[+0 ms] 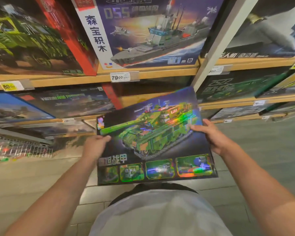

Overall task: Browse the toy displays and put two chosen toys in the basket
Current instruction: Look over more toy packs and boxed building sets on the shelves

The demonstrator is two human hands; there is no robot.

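I hold a large flat toy box [153,138] with a green brick tank printed on a dark, shiny front, face up in front of my chest. My left hand [95,147] grips its left edge, thumb on top. My right hand [213,137] grips its right edge, thumb on the front. The box's far end points toward the shelves. A wire basket or cart edge [29,150] shows low at the left, blurred.
Wooden shelves [152,75] run across the view, packed with boxed brick sets: a warship box [152,31] above a 79.00 price tag [120,76], a green vehicle box [27,40] at left, darker boxes at right. A white upright post [218,45] divides the shelving. Tiled floor lies below.
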